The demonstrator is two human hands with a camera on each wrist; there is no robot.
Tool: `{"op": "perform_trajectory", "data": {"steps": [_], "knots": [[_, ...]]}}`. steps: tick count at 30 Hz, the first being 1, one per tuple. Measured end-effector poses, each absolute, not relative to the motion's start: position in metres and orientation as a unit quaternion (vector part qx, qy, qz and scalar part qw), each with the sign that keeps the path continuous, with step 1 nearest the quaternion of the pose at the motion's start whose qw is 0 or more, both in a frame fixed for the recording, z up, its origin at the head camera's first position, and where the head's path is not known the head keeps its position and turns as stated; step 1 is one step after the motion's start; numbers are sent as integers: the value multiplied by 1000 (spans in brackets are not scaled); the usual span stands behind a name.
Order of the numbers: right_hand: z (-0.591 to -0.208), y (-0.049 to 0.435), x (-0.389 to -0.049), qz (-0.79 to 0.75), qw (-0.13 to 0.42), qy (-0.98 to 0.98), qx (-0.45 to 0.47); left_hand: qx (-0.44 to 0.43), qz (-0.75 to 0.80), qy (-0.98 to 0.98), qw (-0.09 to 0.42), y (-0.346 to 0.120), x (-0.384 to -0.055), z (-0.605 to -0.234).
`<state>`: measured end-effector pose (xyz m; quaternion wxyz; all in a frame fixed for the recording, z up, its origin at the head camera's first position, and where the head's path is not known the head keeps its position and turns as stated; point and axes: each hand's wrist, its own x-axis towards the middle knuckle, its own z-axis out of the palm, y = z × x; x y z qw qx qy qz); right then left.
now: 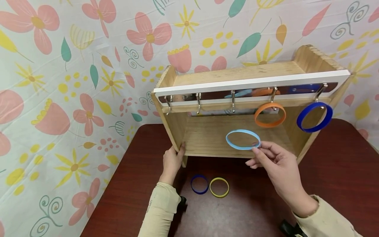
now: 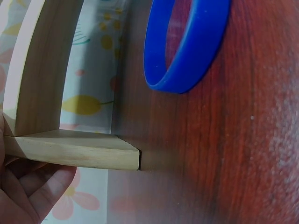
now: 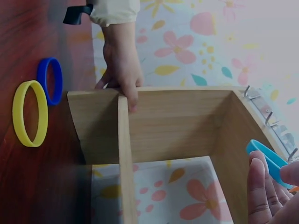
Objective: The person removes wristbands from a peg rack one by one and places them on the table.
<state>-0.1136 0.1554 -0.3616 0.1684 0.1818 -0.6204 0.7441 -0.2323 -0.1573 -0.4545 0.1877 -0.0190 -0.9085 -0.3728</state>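
My right hand (image 1: 281,169) pinches a light blue silicone wristband (image 1: 243,148) between thumb and fingers, in front of the wooden shelf (image 1: 213,131) and below its hook rail. With my left hand (image 1: 172,163) I grip the shelf's lower left edge, thumb on the inner side; the left wrist view shows the fingers behind the wood (image 2: 74,154). An orange wristband (image 1: 270,124) hangs on the fourth hook from the left, a dark blue wristband (image 1: 315,128) on the rightmost one. The three hooks (image 1: 198,103) to the left carry nothing.
On the dark red table (image 1: 118,197) before the shelf lie a blue wristband (image 1: 199,192) and a yellow wristband (image 1: 219,196), side by side. A flower-patterned cloth (image 1: 103,65) hangs behind and to the left.
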Motion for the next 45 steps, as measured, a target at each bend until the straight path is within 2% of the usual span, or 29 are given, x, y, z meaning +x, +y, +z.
{"op": "perform_trajectory", "data": {"steps": [12, 20, 45], "knots": [[-374, 159, -110, 745, 139, -631, 165, -20, -374, -909, 181, -157, -230, -453], [-385, 161, -104, 733, 136, -656, 119, -19, -375, -908, 185, -157, -230, -453], [-419, 171, -98, 683, 86, -720, 87, -18, -375, -907, 188, -156, -230, -453]]}}
